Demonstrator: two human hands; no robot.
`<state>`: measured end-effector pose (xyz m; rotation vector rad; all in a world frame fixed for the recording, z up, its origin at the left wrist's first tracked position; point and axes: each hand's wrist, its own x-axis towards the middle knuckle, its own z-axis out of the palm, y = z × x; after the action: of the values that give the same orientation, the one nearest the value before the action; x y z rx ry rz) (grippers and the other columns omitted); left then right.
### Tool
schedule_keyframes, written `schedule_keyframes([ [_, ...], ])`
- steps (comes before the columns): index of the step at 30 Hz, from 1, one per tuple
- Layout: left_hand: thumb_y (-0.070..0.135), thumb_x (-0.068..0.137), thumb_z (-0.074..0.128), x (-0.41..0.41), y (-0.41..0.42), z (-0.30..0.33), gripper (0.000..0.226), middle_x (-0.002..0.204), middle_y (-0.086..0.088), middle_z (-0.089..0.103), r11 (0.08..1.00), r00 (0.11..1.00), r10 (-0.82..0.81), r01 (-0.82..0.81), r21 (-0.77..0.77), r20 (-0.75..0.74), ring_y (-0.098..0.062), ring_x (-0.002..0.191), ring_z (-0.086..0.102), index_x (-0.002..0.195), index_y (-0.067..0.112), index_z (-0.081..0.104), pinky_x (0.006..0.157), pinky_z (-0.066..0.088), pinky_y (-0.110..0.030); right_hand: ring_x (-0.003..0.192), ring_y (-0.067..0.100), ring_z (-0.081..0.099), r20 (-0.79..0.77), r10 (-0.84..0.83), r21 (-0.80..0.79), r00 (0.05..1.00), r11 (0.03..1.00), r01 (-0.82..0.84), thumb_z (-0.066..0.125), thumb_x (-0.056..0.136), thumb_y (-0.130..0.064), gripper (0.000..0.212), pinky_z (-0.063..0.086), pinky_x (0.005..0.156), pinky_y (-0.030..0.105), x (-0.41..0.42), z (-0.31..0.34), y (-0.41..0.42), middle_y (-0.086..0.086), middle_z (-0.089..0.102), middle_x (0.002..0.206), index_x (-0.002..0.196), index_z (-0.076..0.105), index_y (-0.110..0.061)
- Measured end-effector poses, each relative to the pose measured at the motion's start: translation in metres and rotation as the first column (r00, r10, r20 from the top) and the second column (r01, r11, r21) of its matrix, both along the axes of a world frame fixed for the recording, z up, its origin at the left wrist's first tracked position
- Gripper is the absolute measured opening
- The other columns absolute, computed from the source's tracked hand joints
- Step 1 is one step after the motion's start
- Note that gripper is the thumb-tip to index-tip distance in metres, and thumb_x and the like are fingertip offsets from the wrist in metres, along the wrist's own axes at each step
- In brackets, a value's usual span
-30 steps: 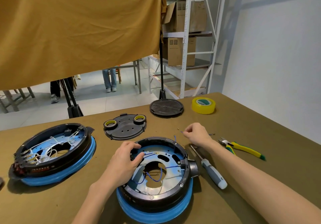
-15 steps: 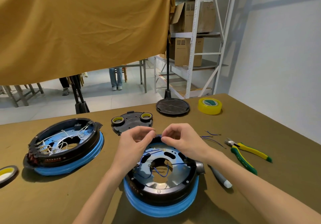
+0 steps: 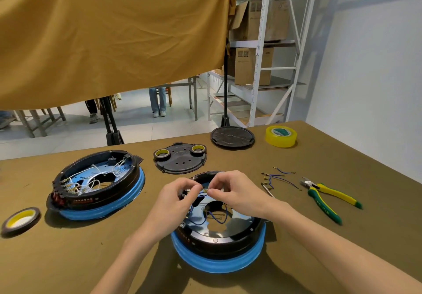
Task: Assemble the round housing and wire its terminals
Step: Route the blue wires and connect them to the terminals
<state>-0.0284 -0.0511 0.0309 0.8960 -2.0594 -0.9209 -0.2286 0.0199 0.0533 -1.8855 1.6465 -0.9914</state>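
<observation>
1. Hands now closer together than half a second ago, fingertips nearly meeting over the far rim of the round housing (image 3: 219, 232); a second ago well apart, right one out on the table beside the screwdriver.
2. Left hand (image 3: 177, 199) curled, thumb and forefinger pinching a blue wire (image 3: 201, 193) above the housing's far-left inner edge.
3. Right hand (image 3: 237, 193) curled too, fingertips pinching a small brass terminal (image 3: 205, 190) at the end of that wire; earlier resting near the loose wires.
4. Housing near the table's front edge, black ring on a blue base, more blue wires looped across its central opening; unchanged in place.
5. Screwdriver (image 3: 267, 190) mostly hidden behind the right wrist; only the shaft tip visible.
6. Loose blue wires (image 3: 277, 178) just right of the hands; yellow-handled pliers (image 3: 326, 199) further toward the right edge.
7. Second housing (image 3: 98, 179) with white wiring toward the left edge; tape roll (image 3: 20, 219) at the left edge.
8. Black cover plate (image 3: 180, 160) carrying two small tape rolls, round black disc (image 3: 232, 134) and yellow tape roll (image 3: 281, 135) along the far edge.
9. Olive-brown table (image 3: 68, 259); mustard cloth (image 3: 109, 38) hung beyond; metal shelving (image 3: 260, 65) with cardboard boxes against a white wall.
</observation>
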Motion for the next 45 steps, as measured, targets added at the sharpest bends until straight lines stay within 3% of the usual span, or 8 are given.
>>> schedule_keyframes([
  [4, 0.028, 0.104, 0.055, 0.007, -0.007, -0.023, 0.023, 0.125, 0.014, 0.061, 0.982, 0.983, 0.181, -0.180, 0.066, -0.020, -0.002, 0.122, 0.052, 0.125, 0.028, 0.063, 0.101, 0.043, -0.022, 0.070, -0.001, 0.060, -0.115, -0.017, 0.099, 0.993, 0.995, 0.029, 0.067, 0.098, -0.029, 0.013, 0.045, 0.063, 0.014, 0.005, 0.000, -0.007, -0.010, 0.070, 0.082, 0.096, 0.075, -0.018],
  [8, 0.021, 0.108, 0.047, 0.003, -0.009, -0.035, 0.033, 0.132, 0.005, 0.061, 0.964, 0.979, 0.183, -0.161, 0.210, -0.090, -0.010, 0.125, 0.056, 0.139, 0.022, 0.055, 0.108, 0.048, -0.041, 0.078, 0.003, 0.065, -0.210, -0.011, 0.109, 0.978, 0.993, 0.035, 0.066, 0.098, -0.029, 0.014, 0.049, 0.067, 0.016, 0.018, -0.004, -0.009, -0.010, 0.071, 0.086, 0.098, 0.075, -0.019],
  [12, 0.019, 0.110, 0.040, -0.005, -0.009, -0.041, 0.034, 0.132, 0.004, 0.062, 0.959, 0.971, 0.201, -0.168, 0.229, -0.128, -0.012, 0.125, 0.056, 0.140, 0.019, 0.056, 0.108, 0.047, -0.039, 0.077, 0.004, 0.065, -0.235, -0.033, 0.065, 0.972, 0.997, 0.050, 0.066, 0.097, -0.031, 0.017, 0.055, 0.071, 0.024, 0.022, -0.009, -0.008, -0.011, 0.072, 0.085, 0.100, 0.078, -0.019],
  [18, 0.019, 0.109, 0.044, -0.008, -0.010, -0.047, 0.036, 0.136, 0.003, 0.064, 0.939, 0.949, 0.211, -0.130, 0.319, -0.234, -0.011, 0.127, 0.057, 0.142, 0.018, 0.059, 0.111, 0.046, -0.043, 0.075, 0.000, 0.064, -0.147, -0.020, 0.083, 0.989, 0.996, 0.033, 0.071, 0.095, -0.029, 0.014, 0.047, 0.065, 0.016, 0.015, -0.009, -0.010, -0.009, 0.072, 0.084, 0.097, 0.078, -0.018],
  [22, 0.026, 0.107, 0.047, -0.005, -0.006, -0.054, 0.041, 0.143, 0.009, 0.059, 0.941, 0.953, 0.138, -0.042, 0.336, -0.269, 0.004, 0.127, 0.055, 0.148, 0.024, 0.052, 0.103, 0.047, -0.017, 0.076, -0.002, 0.063, -0.144, -0.021, 0.057, 0.989, 0.998, 0.030, 0.070, 0.095, -0.028, 0.012, 0.044, 0.064, 0.012, 0.016, -0.007, -0.018, -0.010, 0.073, 0.085, 0.096, 0.078, -0.020],
  [26, 0.028, 0.107, 0.047, -0.004, -0.003, -0.058, 0.045, 0.150, 0.009, 0.053, 0.956, 0.963, 0.126, -0.053, 0.288, -0.240, -0.005, 0.139, 0.046, 0.151, 0.023, 0.047, 0.118, 0.038, -0.036, 0.079, -0.001, 0.062, -0.191, -0.024, -0.016, 0.981, 1.000, 0.021, 0.068, 0.097, -0.030, 0.013, 0.045, 0.066, 0.013, 0.021, -0.018, -0.020, -0.013, 0.070, 0.086, 0.098, 0.078, -0.021],
  [30, 0.023, 0.106, 0.051, -0.004, -0.003, -0.059, 0.040, 0.138, 0.007, 0.064, 0.949, 0.942, 0.186, -0.097, 0.301, -0.280, -0.007, 0.130, 0.057, 0.145, 0.019, 0.055, 0.112, 0.046, -0.044, 0.086, 0.003, 0.063, -0.160, -0.057, -0.106, 0.986, 0.994, 0.040, 0.069, 0.096, -0.032, 0.012, 0.055, 0.077, 0.026, 0.021, -0.028, -0.015, -0.014, 0.068, 0.090, 0.100, 0.078, -0.024],
  [45, 0.027, 0.108, 0.043, -0.003, -0.003, -0.059, 0.041, 0.150, 0.009, 0.053, 0.974, 0.972, 0.097, -0.048, 0.220, -0.216, 0.003, 0.139, 0.045, 0.148, 0.019, 0.050, 0.120, 0.036, -0.033, 0.079, 0.002, 0.061, -0.230, -0.070, -0.047, 0.971, 0.997, 0.061, 0.073, 0.093, -0.030, 0.013, 0.049, 0.071, 0.022, 0.024, -0.031, -0.018, -0.011, 0.072, 0.089, 0.098, 0.082, -0.022],
])
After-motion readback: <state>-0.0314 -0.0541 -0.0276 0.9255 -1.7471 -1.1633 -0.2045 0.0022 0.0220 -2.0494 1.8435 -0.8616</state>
